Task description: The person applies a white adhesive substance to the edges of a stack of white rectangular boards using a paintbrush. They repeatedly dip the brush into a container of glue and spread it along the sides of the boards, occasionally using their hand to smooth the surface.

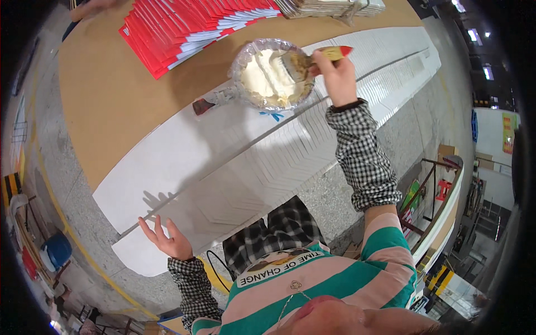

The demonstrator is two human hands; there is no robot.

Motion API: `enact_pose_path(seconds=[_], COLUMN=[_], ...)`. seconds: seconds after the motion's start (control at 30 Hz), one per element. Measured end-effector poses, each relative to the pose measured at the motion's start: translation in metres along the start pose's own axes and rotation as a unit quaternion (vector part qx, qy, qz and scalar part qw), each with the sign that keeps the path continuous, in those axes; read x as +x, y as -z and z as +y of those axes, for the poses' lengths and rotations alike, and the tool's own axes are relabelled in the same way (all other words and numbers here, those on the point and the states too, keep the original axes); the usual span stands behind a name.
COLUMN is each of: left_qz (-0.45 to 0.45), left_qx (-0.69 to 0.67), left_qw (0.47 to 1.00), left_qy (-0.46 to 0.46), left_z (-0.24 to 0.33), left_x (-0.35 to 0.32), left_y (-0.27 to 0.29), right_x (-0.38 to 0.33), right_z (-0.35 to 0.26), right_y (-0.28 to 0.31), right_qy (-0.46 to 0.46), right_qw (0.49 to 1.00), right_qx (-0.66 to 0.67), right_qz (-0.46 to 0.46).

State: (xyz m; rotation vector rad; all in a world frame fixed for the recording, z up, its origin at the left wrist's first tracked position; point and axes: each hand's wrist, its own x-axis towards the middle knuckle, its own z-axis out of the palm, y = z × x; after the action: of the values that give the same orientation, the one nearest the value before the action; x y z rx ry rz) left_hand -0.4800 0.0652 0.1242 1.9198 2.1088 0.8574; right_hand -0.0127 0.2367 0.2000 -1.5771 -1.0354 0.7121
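The right hand [336, 75] clamps a yellow-handled, red-tipped paintbrush [312, 57], bristles dipped beyond the fingers into the foil-lined bowl of cream-coloured paste [272, 75], apparently loading it. The left hand [166, 238] hovers empty, fingers spread, over fanned white paper sheets [234, 178].

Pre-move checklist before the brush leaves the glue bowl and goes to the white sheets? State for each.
1. Brush held firmly: ok, the right hand has its grip on the yellow handle.
2. Bristles loaded: ok, they sit in the pale paste inside the bowl.
3. Bowl steady on the table: cannot tell, nothing holds it.
4. White sheets fanned out and exposed: ok, the overlapping edges lie bare in front of the person.
5. Left hand off the sheets' middle: ok, open with fingers spread at the near edge, holding nothing.
6. Red booklets away from the paste: ok, stacked beyond the bowl, apart from it.
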Motion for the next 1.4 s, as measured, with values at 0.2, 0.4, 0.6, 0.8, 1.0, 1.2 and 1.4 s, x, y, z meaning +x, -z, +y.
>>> enact_pose_path(seconds=[0.2,0.4,0.6,0.8,1.0,1.2,1.4], left_qz=[0.0,-0.027,-0.073,-0.096,-0.106,-0.11,-0.105], left_qx=[-0.045,-0.059,-0.089,-0.103,-0.109,-0.108,-0.09], left_qw=[0.999,0.997,0.993,0.989,0.987,0.986,0.988], left_qy=[-0.021,-0.032,-0.039,-0.044,-0.05,-0.07,-0.065], left_z=[0.02,0.04,0.049,0.063,0.077,0.078,0.074], left_x=[0.009,0.013,0.004,0.011,0.028,0.031,0.028], left_y=[-0.011,-0.013,-0.02,-0.026,-0.032,-0.037,-0.035], right_x=[-0.015,-0.025,-0.018,-0.056,-0.13,-0.18,-0.25], right_z=[-0.005,-0.034,0.0,-0.013,0.0,0.041,0.037], right_y=[-0.013,-0.008,-0.016,0.06,0.104,0.062,0.003], right_qy=[-0.008,0.034,-0.023,0.021,-0.108,-0.047,0.112], right_qw=[1.0,0.999,0.993,0.968,0.967,0.971,0.994], right_qx=[-0.021,0.028,0.097,0.142,0.109,0.058,-0.006], right_qz=[-0.016,0.002,0.059,0.204,0.204,0.229,-0.013])
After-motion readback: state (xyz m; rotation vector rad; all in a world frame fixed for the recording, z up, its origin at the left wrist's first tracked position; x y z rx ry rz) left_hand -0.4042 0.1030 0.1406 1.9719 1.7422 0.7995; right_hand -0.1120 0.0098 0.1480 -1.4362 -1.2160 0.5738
